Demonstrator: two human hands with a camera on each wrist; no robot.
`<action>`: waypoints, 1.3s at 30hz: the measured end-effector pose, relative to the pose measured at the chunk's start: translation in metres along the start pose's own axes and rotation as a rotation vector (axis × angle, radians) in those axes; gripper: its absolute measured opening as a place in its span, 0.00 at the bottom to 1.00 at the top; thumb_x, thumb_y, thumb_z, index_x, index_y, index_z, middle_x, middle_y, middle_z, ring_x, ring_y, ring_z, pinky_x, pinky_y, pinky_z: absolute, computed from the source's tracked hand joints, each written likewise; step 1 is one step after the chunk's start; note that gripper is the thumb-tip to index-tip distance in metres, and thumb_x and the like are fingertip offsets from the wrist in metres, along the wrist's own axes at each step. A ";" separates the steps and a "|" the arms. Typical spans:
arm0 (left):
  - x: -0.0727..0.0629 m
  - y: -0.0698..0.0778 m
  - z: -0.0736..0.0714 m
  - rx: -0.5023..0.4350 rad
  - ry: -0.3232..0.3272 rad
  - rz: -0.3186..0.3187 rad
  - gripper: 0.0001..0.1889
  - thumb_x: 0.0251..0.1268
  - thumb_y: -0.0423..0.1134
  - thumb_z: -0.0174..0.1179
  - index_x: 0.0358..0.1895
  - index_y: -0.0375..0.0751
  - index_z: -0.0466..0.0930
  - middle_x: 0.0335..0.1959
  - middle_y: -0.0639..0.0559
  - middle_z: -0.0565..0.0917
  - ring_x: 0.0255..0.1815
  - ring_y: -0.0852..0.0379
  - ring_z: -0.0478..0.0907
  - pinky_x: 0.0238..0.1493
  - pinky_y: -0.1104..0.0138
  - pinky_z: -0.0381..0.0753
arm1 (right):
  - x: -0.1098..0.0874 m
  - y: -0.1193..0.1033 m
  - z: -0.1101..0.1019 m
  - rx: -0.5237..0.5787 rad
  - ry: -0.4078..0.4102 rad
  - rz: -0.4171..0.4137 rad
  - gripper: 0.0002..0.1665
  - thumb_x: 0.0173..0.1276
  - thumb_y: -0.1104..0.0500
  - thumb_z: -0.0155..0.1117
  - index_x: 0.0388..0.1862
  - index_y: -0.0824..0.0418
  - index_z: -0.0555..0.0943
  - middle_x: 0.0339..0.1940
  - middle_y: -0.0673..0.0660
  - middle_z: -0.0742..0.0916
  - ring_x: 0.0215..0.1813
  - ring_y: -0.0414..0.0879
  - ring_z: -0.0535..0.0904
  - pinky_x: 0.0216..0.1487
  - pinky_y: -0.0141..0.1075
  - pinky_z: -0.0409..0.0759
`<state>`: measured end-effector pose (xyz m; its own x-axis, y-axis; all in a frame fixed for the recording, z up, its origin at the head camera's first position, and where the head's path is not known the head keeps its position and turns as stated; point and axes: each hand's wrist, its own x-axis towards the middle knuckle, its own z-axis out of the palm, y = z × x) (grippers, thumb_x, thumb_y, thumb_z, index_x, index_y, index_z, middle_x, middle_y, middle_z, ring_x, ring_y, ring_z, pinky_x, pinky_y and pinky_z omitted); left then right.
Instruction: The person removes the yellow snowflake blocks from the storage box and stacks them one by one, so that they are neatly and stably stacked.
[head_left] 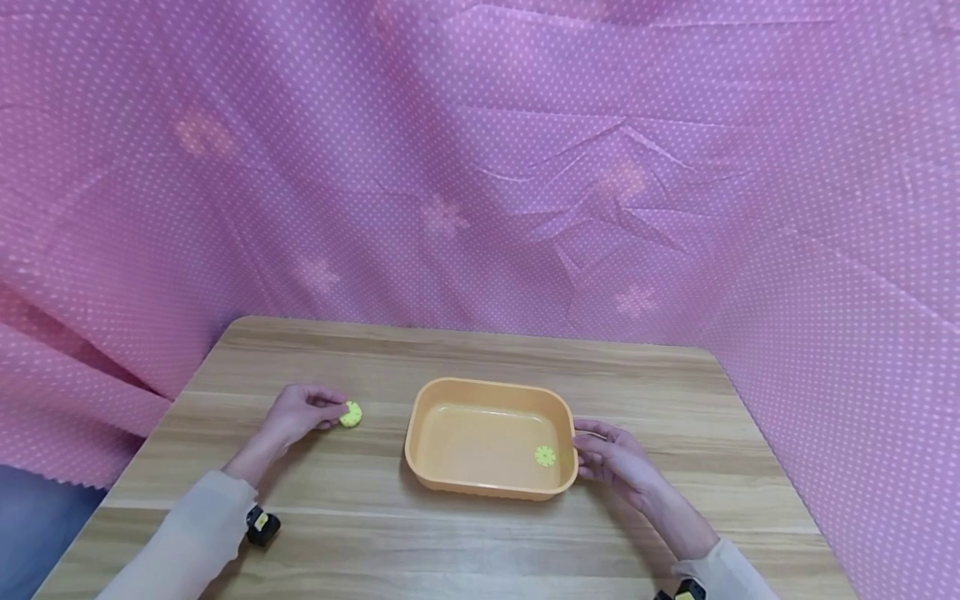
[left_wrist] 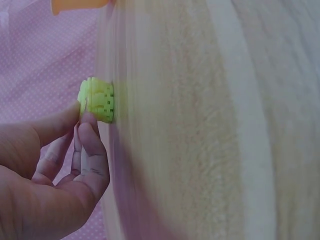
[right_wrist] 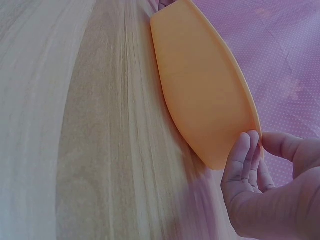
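Note:
On the left of the table, a short stack of yellow-green plastic snowflake discs [head_left: 351, 414] with notched edges stands flat on the wood. My left hand [head_left: 303, 412] has thumb and fingertips at the top disc [left_wrist: 85, 97], pinching it at its edge. An orange rectangular basin [head_left: 491, 384] with rounded corners sits at the middle. Inside, near its right end, lies one snowflake disc [head_left: 545, 456]. My right hand [head_left: 618, 458] grips the basin's right rim, thumb over the edge and fingers against the outer wall [right_wrist: 200, 85].
The wood-grain table [head_left: 480, 550] has a rounded far edge. A pink dotted curtain [head_left: 480, 167] hangs behind it and along both sides. A small black wrist camera [head_left: 262, 527] is strapped to the left sleeve.

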<state>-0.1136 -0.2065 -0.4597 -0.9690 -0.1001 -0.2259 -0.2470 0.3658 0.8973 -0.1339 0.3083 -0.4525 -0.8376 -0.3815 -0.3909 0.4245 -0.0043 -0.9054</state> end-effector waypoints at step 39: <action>-0.001 0.000 -0.003 -0.005 -0.011 -0.034 0.21 0.69 0.35 0.70 0.57 0.21 0.81 0.36 0.53 0.90 0.33 0.63 0.84 0.37 0.71 0.90 | 0.001 0.000 0.000 0.009 -0.013 -0.003 0.32 0.78 0.63 0.60 0.76 0.72 0.65 0.40 0.47 0.93 0.37 0.37 0.89 0.46 0.31 0.92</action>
<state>-0.1122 -0.2091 -0.4582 -0.9602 -0.1016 -0.2602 -0.2793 0.3577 0.8911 -0.1347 0.3082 -0.4525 -0.8344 -0.3934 -0.3860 0.4250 -0.0135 -0.9051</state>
